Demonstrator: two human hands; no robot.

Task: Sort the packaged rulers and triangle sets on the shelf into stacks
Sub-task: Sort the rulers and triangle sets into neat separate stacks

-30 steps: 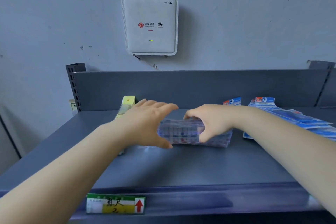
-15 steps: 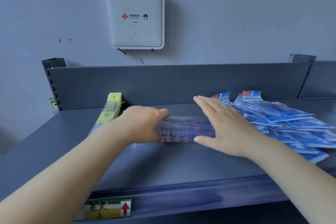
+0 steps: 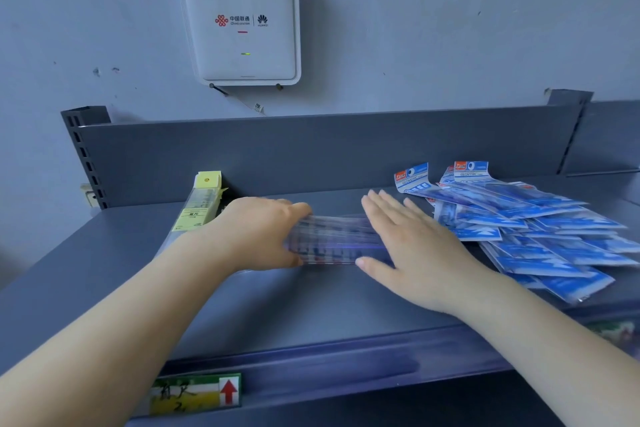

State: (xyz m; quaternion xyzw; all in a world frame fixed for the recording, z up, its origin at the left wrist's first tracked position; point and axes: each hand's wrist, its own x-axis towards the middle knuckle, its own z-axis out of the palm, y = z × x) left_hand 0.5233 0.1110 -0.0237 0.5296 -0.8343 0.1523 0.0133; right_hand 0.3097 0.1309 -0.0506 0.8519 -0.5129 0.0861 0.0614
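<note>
Your left hand (image 3: 258, 230) grips the clear stack (image 3: 332, 243) mid-shelf (image 3: 104, 263); your right hand (image 3: 412, 250) lies flat, open, on it. The blue packs (image 3: 540, 229) (a loose heap at right) remain unsorted.

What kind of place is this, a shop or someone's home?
Most likely a stationery shop or its stockroom. The grey metal shelf has a slotted upright and a handwritten price label on its front edge, and it holds many identical blue packaged sets and yellow-tagged rulers.
</note>
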